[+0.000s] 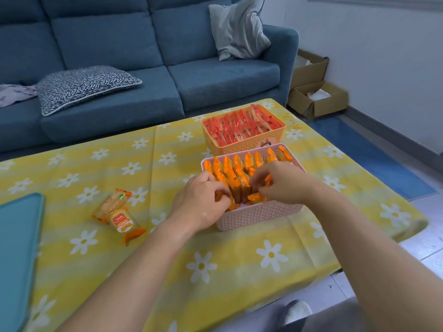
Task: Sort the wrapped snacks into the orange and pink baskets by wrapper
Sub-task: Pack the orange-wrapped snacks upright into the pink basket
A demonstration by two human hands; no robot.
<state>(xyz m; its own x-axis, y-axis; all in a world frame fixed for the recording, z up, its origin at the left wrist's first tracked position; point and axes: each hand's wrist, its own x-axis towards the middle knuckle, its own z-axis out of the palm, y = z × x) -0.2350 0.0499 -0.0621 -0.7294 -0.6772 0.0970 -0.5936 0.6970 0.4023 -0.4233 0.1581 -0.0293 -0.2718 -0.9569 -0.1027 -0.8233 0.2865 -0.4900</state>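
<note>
Far left, a teal tray (16,248) lies at the table edge. Right of it, two loose packs (119,216) in orange wrappers lie overlapping on the yellow flowered cloth (143,271), well apart from both baskets and not yet sorted.

The left hand (201,202) is at the near-left corner of the pink basket (259,215), fingers curled tight and pinching one of the orange packs (230,171) low in the basket. The rest stand on edge in a dense row. The right hand (285,182) reaches in from the right, fingers curled down over the pack tops and seemingly nipping one or two; the exact grip is partly hidden.

Behind, just beside the pink basket, the orange basket (242,146) is full of red packs (239,127).

Risks, as I judge them:
- The row is crammed, so forcing another pack in could buckle it or pop neighbours out over the rim.
- Pushing down from both sides could crush the crackers inside.
- The basket is light, so a sideways shove could slide it on the cloth or knock it into the orange one.
- The two loose packs could be forgotten.
</note>
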